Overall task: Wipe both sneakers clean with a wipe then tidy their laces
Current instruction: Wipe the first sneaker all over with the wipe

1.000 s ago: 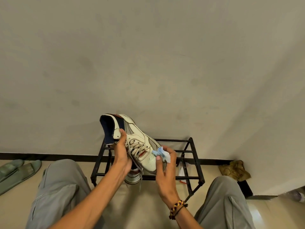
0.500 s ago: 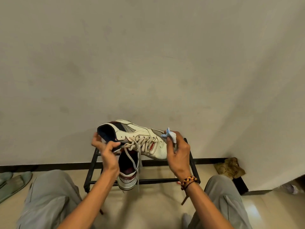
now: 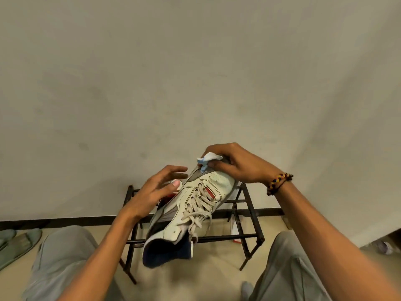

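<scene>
A cream sneaker (image 3: 195,205) with loose laces hangs in the air over the rack, toe up and away, dark heel opening toward me. My right hand (image 3: 236,166) grips its toe and presses a white-blue wipe (image 3: 208,158) against it. My left hand (image 3: 152,192) is beside the sneaker's left side with fingers spread, holding nothing. Under that hand a red-and-white bit of the second sneaker (image 3: 168,196) shows on the rack; the rest is hidden.
A low black metal rack (image 3: 249,200) stands against the wall between my knees in grey trousers (image 3: 63,257). Green slippers (image 3: 17,244) lie on the floor at the left. A small pale object (image 3: 384,246) lies at the far right.
The sneaker has swung round so its toe points up and away and its heel faces me. My left hand let go of the heel and opened; my right hand moved up with the toe.
</scene>
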